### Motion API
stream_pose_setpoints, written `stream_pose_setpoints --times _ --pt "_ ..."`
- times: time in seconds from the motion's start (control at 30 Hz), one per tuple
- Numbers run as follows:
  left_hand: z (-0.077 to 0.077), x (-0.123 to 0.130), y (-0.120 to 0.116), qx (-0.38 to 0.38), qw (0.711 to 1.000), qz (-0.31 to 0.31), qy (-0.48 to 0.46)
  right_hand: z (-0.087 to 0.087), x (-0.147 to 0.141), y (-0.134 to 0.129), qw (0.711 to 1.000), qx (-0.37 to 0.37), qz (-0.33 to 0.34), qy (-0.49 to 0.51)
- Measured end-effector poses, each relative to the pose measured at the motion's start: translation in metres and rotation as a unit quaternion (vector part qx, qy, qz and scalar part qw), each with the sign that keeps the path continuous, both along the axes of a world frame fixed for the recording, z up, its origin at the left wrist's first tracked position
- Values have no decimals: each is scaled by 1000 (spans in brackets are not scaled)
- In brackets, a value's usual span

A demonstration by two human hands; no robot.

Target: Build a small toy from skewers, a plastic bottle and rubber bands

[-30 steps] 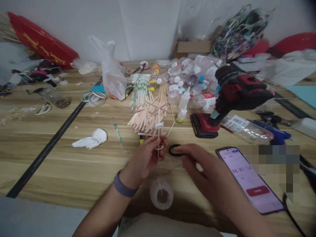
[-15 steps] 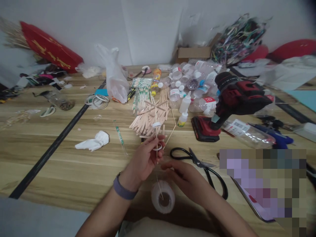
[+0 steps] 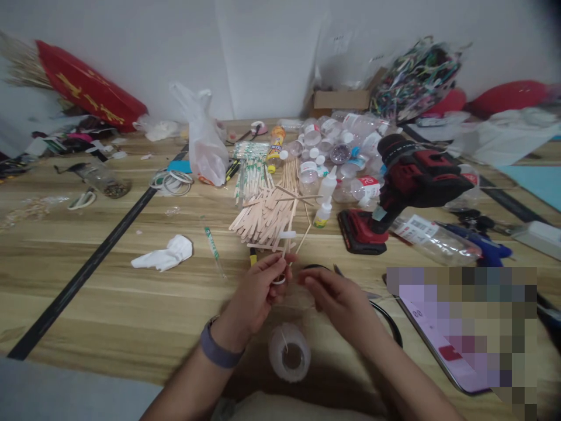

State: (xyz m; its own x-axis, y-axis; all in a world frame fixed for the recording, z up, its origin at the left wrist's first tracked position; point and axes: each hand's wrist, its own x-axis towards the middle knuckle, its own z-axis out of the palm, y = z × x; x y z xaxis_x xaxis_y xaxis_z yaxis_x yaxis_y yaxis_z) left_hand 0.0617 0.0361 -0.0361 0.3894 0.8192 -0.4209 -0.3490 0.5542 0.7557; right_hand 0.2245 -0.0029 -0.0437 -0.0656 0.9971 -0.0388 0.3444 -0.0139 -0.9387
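My left hand (image 3: 258,286) is closed, pinching a thin wooden stick (image 3: 290,221) that points up and away from me. A white bottle cap (image 3: 287,234) sits along the stick, beyond my fingertips. Thin crossed sticks (image 3: 298,196) appear at its far end, over the pile; whether they are joined to it is unclear. Close by my left fingers is a white ring-like cap (image 3: 279,280). To the right hovers my right hand (image 3: 328,286), fingers loosely bent, with nothing visible in it. Below both hands stands a translucent plastic bottle (image 3: 300,354), its round opening upward, a thin stick in it.
Flat wooden sticks (image 3: 254,219) lie heaped ahead. Glue bottles (image 3: 323,213), a red-black power drill (image 3: 421,175) and black-handled scissors (image 3: 390,321) are at right, near a tablet-like device (image 3: 432,345). Plastic bottles (image 3: 311,135) crowd behind. A crumpled tissue (image 3: 169,254) lies left.
My left hand has lowered slightly toward me, and the stick with its cap now leans right. My right hand has moved up and right, away from my left fingers.
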Motion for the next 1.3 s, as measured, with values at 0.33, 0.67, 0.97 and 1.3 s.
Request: stream_pose_setpoints --times 0.33,0.67,0.97,1.3 --pt "2 5 -6 7 997 -73 26 5 -2 44 989 -48 -38 136" --pt "0 1 6 6 998 51 -28 -13 15 11 996 22 82 2" --pt "-9 -6 4 23 996 66 59 -39 14 -34 920 138 185 -316" --pt "-28 -6 2 42 986 5 159 -37 46 -54 904 170 130 -370"
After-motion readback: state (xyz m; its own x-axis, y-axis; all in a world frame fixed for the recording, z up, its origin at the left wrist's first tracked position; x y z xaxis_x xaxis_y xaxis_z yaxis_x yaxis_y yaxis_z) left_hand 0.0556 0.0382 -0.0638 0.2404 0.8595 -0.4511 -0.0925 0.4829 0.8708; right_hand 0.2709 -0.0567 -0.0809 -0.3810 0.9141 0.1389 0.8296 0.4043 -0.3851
